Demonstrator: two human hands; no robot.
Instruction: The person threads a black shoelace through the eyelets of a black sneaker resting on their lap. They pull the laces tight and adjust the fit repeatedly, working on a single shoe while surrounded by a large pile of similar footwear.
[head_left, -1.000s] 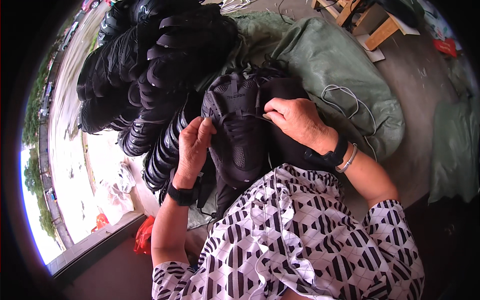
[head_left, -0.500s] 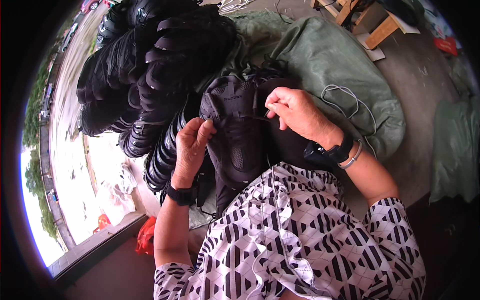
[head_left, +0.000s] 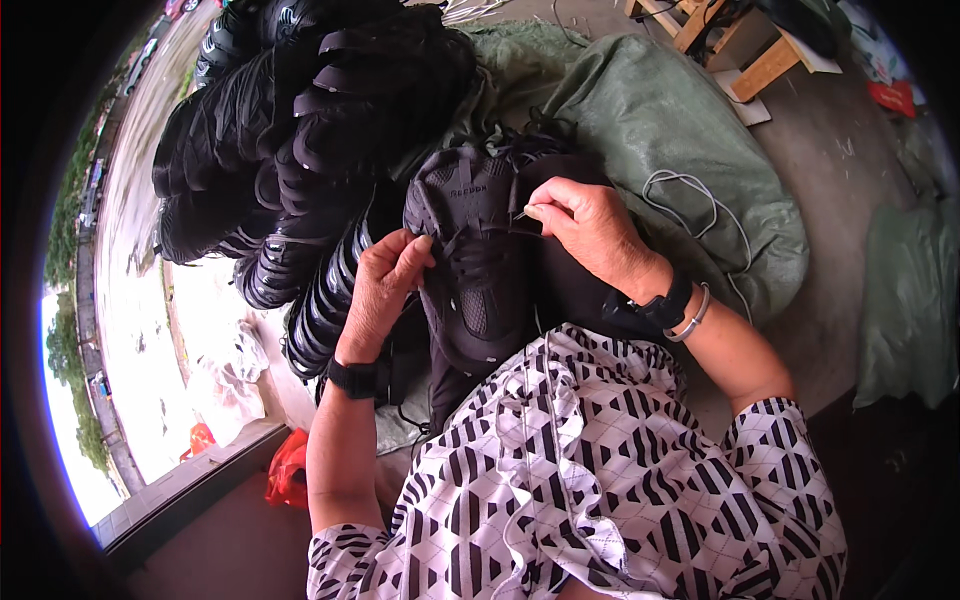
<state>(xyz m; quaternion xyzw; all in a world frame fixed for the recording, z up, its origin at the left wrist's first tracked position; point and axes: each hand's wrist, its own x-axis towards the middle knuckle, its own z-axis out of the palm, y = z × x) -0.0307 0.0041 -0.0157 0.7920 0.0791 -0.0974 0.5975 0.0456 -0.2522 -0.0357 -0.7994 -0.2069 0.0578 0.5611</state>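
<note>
A black shoe upper (head_left: pixel 482 270) lies over my lap, its toe end toward me and its tongue away from me. Black lacing crosses its middle. At the upper's left edge, my left hand (head_left: pixel 392 275) is closed in a pinch of thumb and forefinger; what is between them is too small to make out. On the other side, my right hand (head_left: pixel 590 225) pinches a thin, pale-tipped thing beside the tongue. A dark lace strand runs from the lacing to just below these fingers. Both wrists carry black bands.
A large pile of black shoe uppers (head_left: pixel 330 120) stands at the far left. Behind the work lies a green sack (head_left: pixel 690 130) with a pale cord (head_left: pixel 700 190) on it. Wooden legs (head_left: pixel 765 72) stand at far right, a red bag (head_left: pixel 288 468) at near left.
My right hand has moved slightly left and down toward the upper, and a pale tip now shows at its fingertips. My left hand has shifted slightly; the upper stays on my lap.
</note>
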